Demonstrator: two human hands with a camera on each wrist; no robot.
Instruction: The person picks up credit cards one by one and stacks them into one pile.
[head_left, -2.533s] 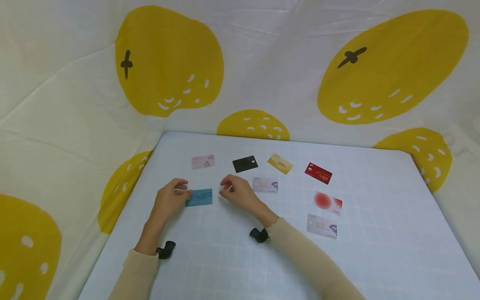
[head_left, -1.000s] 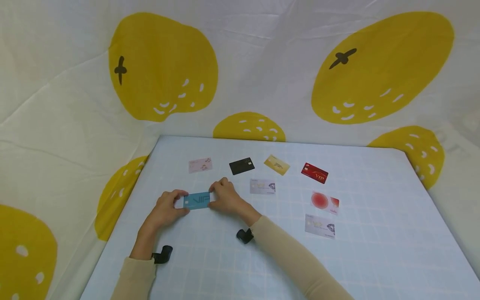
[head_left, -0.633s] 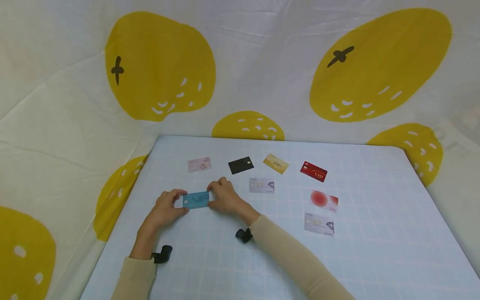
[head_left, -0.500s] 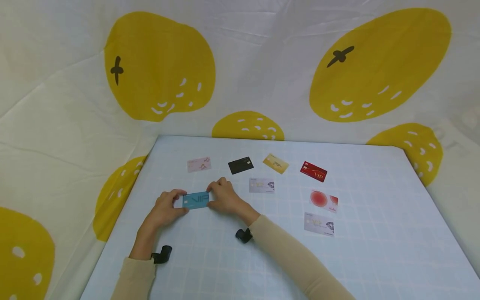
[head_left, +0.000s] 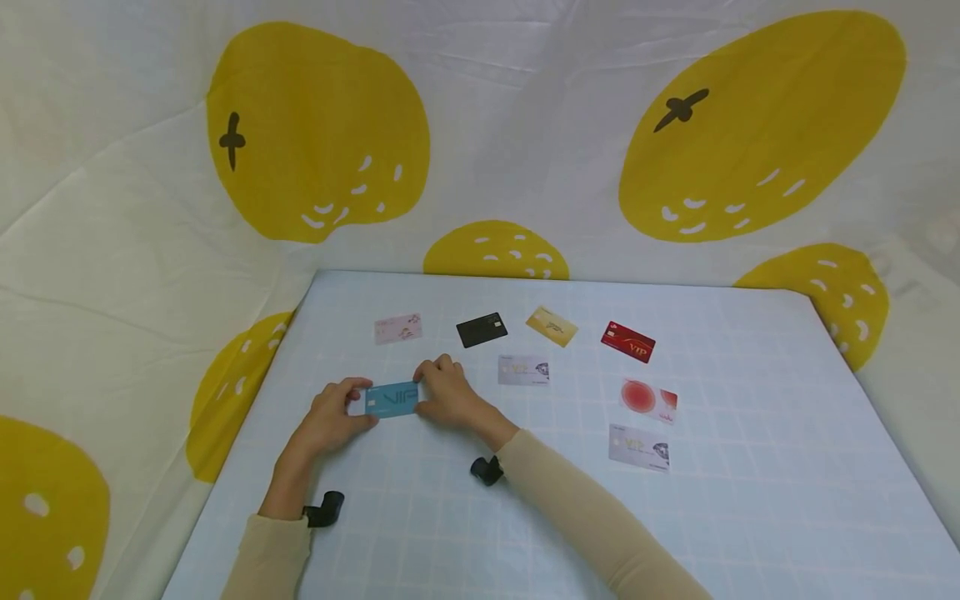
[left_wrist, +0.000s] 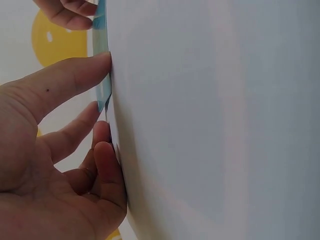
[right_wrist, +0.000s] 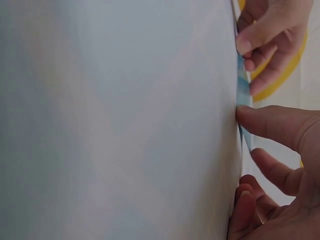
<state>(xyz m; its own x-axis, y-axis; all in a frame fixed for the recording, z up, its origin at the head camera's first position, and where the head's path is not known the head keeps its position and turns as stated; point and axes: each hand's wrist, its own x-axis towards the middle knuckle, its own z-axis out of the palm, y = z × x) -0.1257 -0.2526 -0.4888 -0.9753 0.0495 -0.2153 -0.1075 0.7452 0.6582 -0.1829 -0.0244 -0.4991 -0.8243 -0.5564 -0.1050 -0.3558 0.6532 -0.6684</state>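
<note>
A blue VIP card (head_left: 392,400) lies at the left of the table, its lettering facing up. My left hand (head_left: 330,419) holds its left end, thumb at the near corner and index finger at the far corner. At the opposite end my right hand (head_left: 452,394) grips the card the same way, between thumb and index finger. Seen edge-on in the left wrist view, the card (left_wrist: 101,82) is close against the tabletop, with the left thumb (left_wrist: 85,72) on its near edge. The right wrist view shows the right thumb (right_wrist: 265,120) at the card (right_wrist: 243,92) too.
Behind the hands lie a pink card (head_left: 398,328), a black card (head_left: 482,330), a gold card (head_left: 552,326) and a red card (head_left: 627,342). A silver card (head_left: 523,370), a red-dotted card (head_left: 648,400) and another silver card (head_left: 638,447) lie to the right. A fruit-print cloth (head_left: 525,150) hangs behind the table.
Earlier the left hand alone was at the blue card. The right hand has since moved left onto its right end, and the left fingers have shifted to the left corners. Lately both stay still.
</note>
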